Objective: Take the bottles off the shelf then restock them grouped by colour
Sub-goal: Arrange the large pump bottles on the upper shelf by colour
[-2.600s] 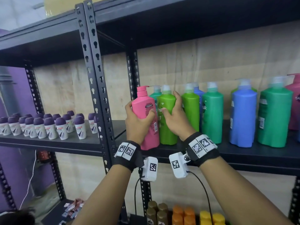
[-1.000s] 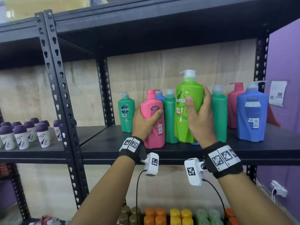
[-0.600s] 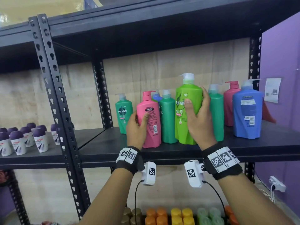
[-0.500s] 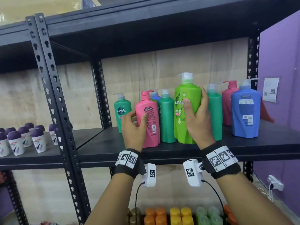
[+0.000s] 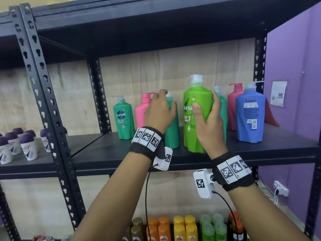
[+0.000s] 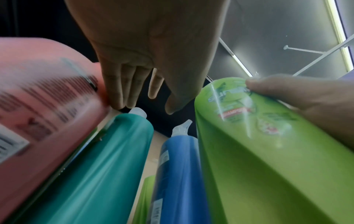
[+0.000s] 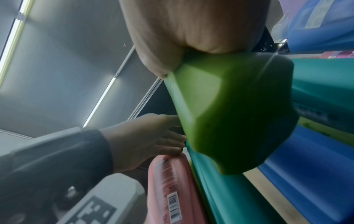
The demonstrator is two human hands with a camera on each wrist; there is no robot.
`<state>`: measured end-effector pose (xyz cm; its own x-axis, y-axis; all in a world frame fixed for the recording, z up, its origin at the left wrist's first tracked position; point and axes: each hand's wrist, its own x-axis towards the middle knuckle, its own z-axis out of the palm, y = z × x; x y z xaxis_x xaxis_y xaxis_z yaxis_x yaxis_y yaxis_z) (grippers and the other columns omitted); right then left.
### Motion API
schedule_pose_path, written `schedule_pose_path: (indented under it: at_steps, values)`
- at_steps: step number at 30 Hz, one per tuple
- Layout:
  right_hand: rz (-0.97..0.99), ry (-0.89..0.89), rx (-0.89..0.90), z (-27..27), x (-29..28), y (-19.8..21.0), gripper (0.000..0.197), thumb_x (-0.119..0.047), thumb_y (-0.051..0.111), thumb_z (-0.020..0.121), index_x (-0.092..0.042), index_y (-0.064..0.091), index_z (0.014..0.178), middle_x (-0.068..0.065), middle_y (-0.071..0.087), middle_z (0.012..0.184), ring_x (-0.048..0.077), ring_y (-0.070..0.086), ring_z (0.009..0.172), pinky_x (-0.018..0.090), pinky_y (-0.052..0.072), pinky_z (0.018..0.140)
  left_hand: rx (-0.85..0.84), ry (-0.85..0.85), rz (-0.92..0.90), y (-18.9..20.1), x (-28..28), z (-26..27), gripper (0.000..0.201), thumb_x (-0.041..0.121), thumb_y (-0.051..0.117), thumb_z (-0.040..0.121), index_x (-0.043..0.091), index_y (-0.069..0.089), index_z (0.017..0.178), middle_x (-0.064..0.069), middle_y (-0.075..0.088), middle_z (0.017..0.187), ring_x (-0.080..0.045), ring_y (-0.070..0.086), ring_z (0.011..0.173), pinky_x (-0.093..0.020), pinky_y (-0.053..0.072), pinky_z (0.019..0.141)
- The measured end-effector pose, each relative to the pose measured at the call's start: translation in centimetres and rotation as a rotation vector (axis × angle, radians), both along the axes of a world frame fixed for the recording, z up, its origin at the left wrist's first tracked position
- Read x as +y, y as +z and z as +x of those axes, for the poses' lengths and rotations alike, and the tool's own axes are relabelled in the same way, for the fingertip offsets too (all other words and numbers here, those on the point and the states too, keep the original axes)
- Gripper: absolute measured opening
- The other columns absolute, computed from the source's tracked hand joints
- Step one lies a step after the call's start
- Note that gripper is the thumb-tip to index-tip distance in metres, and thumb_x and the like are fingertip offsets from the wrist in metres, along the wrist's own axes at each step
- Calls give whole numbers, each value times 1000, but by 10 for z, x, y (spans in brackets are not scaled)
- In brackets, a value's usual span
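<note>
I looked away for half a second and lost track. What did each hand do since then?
The left hand let go of the pink bottle and moved right, up to the top of the teal bottle beside it, fingers open. The right hand kept its grip on the light green bottle. The other bottles stayed put.

Lime green pump bottle (image 5: 197, 117): upright at shelf (image 5: 107, 154) front edge, "sunsilk" label forward, white pump. Teal bottle (image 5: 172, 126) just left of it, pink bottle (image 5: 141, 115) beyond, small teal bottle (image 5: 123, 119) apart toward left post. Right end: second teal bottle (image 5: 223, 110), pink one (image 5: 233, 108) at back, blue bottle (image 5: 250, 117) in front. Another blue bottle (image 6: 178, 166) behind lime one.
</note>
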<state>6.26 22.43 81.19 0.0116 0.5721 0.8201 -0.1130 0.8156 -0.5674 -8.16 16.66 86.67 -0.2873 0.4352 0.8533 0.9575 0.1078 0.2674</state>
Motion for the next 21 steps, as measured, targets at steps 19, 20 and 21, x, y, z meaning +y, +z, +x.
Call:
schedule_pose_path:
  at_steps: [19,20,21]
  values:
    - [48,-29,-19,7,11,-13,67,-50,54,101,-28,24,158,4,54,146,17,57,124,15,39,94,-34,12,-23,1,13,17,59,35,69,86,32,42,139,-8,65,105,-33,64,90,-38,49,64]
    - [55,-31,-12,6,12,-13,68,-49,55,101,-27,25,158,5,52,148,18,56,126,13,37,95,-30,1,0,0,8,20,59,36,69,86,33,43,138,-7,65,105,-32,64,90,-39,51,65]
    - [62,-29,-6,4,12,-14,68,-49,55,101,-27,24,158,4,49,151,18,54,129,10,35,96,-33,-10,23,-3,2,22,58,36,69,85,35,43,138,-5,66,105,-30,64,90,-40,53,67]
